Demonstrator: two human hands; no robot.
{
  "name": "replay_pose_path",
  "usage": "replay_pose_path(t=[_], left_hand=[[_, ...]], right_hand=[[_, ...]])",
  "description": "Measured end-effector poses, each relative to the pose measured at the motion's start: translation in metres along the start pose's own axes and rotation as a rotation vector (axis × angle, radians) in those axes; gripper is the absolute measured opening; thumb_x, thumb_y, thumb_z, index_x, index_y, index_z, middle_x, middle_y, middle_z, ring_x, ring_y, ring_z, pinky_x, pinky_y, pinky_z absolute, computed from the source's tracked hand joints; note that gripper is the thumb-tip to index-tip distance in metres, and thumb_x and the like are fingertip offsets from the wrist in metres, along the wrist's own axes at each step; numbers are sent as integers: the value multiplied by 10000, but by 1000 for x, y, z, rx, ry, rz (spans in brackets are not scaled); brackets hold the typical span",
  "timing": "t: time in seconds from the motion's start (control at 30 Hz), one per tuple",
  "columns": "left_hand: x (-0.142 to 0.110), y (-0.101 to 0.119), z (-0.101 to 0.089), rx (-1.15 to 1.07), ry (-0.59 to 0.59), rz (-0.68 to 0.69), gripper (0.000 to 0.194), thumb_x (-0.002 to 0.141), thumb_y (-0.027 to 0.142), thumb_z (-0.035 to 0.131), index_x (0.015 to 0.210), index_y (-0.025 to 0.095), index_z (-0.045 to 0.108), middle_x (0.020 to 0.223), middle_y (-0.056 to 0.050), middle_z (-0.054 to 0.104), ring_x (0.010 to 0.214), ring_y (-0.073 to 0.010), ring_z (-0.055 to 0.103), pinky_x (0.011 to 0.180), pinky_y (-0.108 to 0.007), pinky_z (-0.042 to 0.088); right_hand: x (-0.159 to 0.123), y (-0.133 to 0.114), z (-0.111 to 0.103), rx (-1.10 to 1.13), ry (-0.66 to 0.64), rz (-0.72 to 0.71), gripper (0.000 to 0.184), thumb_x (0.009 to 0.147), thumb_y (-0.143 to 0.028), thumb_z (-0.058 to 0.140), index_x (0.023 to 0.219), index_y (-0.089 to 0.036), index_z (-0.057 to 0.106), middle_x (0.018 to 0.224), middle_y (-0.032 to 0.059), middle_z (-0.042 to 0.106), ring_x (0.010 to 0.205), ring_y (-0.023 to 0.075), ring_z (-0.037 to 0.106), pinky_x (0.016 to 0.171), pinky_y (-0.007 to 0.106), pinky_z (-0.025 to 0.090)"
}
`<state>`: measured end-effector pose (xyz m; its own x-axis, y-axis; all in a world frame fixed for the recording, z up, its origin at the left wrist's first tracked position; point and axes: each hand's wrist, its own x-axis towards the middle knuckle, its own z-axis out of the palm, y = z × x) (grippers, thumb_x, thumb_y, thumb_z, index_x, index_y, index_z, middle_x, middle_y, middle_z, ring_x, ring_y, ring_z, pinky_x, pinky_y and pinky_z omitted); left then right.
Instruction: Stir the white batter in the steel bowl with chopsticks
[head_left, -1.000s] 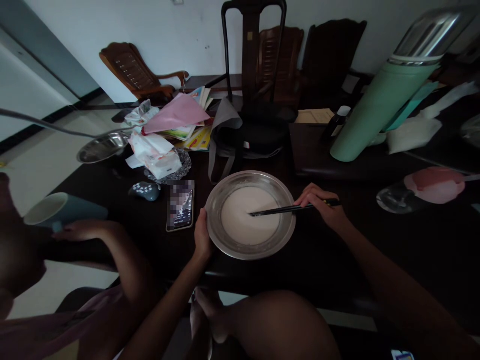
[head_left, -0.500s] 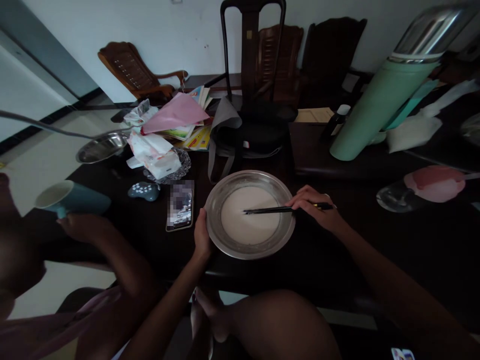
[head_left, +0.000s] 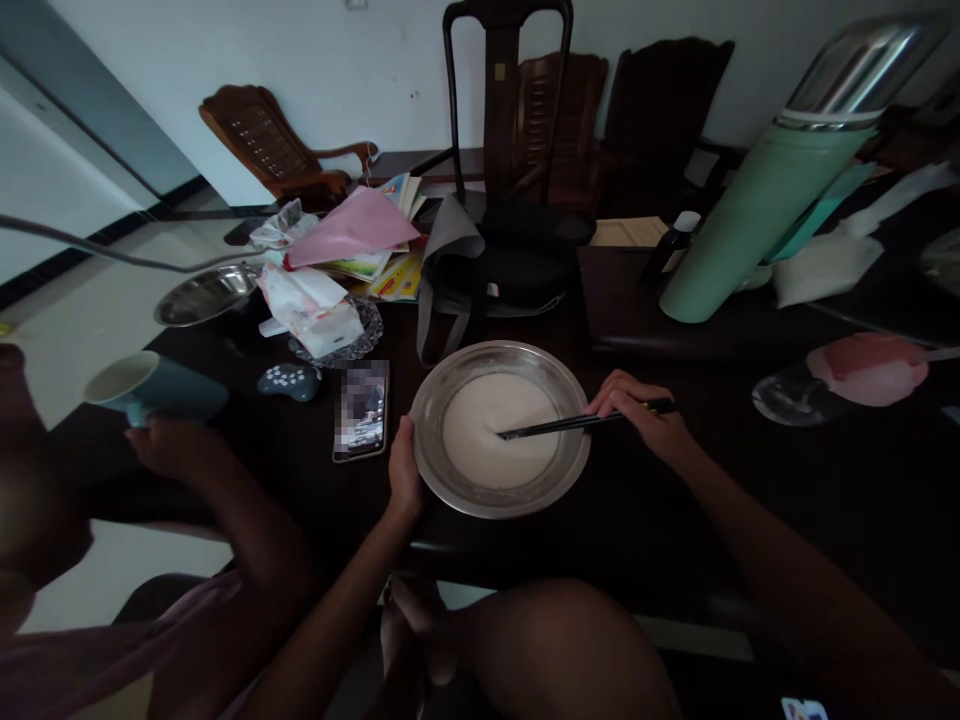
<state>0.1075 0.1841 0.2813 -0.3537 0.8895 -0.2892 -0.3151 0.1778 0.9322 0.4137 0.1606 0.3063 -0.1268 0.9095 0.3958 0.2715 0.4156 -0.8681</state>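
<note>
A wide metal bowl (head_left: 501, 507) stands on the dark table, holding a pale, milky batter (head_left: 487, 455). My left hand (head_left: 405, 470) grips the bowl's left rim, its thumb up along the side. In my right hand (head_left: 641, 412) is a pair of black chopsticks (head_left: 551, 427), closed fingers round their upper part. The chopstick tips dip into the batter near the bowl's middle, slanting down to the left. Just left of the bowl lies a phone (head_left: 362, 412) with a lit screen.
At left another person's hand (head_left: 176, 445) holds a blue mug (head_left: 176, 392). Behind are a game controller (head_left: 290, 381), a tissue pack (head_left: 319, 315), a metal basin (head_left: 206, 297) and a black bag (head_left: 502, 275). A tall green thermos (head_left: 765, 220) and a pink-lidded container (head_left: 862, 370) stand right.
The chopsticks have shifted right and their tips slightly nearer to me, with my right hand. My left hand stays on the bowl. The other person's mug has moved slightly right.
</note>
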Motion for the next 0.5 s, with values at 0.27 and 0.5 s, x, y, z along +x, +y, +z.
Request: replay_pose_path(t=[0.27, 0.5], left_hand=[[3, -3, -2, 28, 13, 11, 370, 716, 537, 688, 828, 188, 737, 902, -21, 746, 1094, -238, 615, 1016, -321, 420], [5, -6, -4, 12, -18, 6, 456, 682, 592, 698, 869, 178, 742, 940, -31, 748, 1105, -244, 612, 1014, -327, 419]], right_hand=[[1, -2, 1, -17, 27, -3, 292, 949, -334, 526, 737, -261, 714, 798, 21, 742, 806, 207, 629, 771, 378, 491], [1, 0, 1, -42, -19, -28, 239, 937, -288, 548, 784, -272, 731, 851, 19, 761, 843, 213, 618, 790, 382, 487]])
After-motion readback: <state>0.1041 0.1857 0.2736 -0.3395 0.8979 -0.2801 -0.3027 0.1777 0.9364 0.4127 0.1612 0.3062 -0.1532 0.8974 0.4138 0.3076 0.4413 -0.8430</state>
